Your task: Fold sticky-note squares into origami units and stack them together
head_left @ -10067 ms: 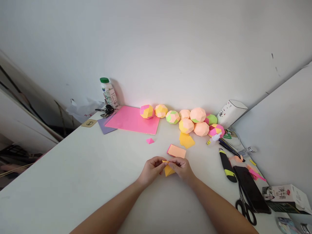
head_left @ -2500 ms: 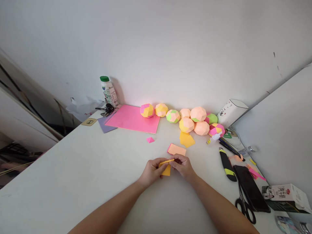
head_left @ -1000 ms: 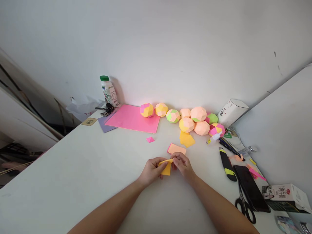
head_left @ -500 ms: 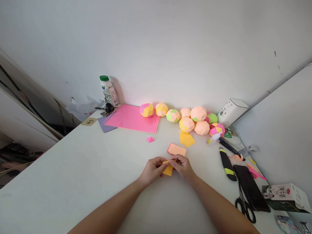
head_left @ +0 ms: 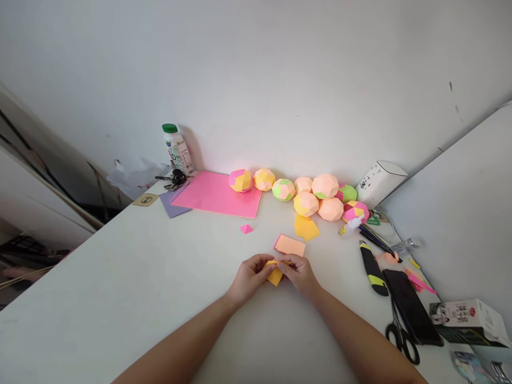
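Paper (ylw) is part-hidden by L hand & R hand.

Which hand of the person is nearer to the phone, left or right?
Right. The right hand is to the left of the phone, not touching it. The left hand is farther left, beyond the right hand.

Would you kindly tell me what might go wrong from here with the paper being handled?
The yellow paper is pinched between the left hand and right hand, so uneven pressure might crease it crookedly.

The peach paper lies just beyond the right hand's fingers and could get nudged.

The scissors lie near the right forearm, so a sideways sweep might knock them.
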Available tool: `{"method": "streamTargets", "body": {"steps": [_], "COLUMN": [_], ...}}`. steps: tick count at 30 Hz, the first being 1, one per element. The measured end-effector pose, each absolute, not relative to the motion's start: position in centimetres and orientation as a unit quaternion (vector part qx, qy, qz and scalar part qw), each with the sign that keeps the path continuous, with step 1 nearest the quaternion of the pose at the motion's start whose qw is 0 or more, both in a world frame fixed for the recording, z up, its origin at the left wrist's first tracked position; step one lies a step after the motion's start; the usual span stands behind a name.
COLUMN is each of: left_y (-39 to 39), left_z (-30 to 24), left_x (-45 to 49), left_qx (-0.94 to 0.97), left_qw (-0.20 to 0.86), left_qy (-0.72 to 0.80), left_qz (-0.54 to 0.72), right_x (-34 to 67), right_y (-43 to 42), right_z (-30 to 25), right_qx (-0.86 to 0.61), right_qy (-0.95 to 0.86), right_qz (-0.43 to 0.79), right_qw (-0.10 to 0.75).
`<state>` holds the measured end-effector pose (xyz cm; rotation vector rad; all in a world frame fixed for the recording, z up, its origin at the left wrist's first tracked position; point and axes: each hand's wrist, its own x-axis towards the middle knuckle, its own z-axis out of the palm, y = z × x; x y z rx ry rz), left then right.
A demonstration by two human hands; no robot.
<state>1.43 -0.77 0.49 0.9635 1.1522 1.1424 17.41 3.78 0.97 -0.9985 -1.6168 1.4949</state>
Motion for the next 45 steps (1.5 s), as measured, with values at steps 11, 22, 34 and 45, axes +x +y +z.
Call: {"method": "streamTargets", "body": {"steps": [11, 22, 34, 45], "left_y": [-0.7, -0.8, -1.0, -1.0], "left_z": [0.4, 0.9, 1.4, 1.3], "left_x": [1.6, 1.5, 1.3, 1.3], "left_qx": [0.402, 0.415, 0.447, 0.475], "left_qw": [0.578, 0.581, 0.544, 0.530], "left_qy": [0.511, 0.502, 0.503, 0.508], "left_qz": [0.493, 0.488, 0.501, 0.485], "right_x": [17.4, 17.4, 17.5, 17.6], "right_y": [3.8, 3.9, 4.0, 4.1], "right_z": [1.1, 0.9, 0.9, 0.8], "right_qx": [-0.378, -0.374, -0.368, -0.355], "right_qy": [-0.611, -0.620, -0.610, -0.607], "right_qz": [0.598, 0.594, 0.610, 0.624], "right_qw": [0.356, 0.351, 0.347, 0.342]}}
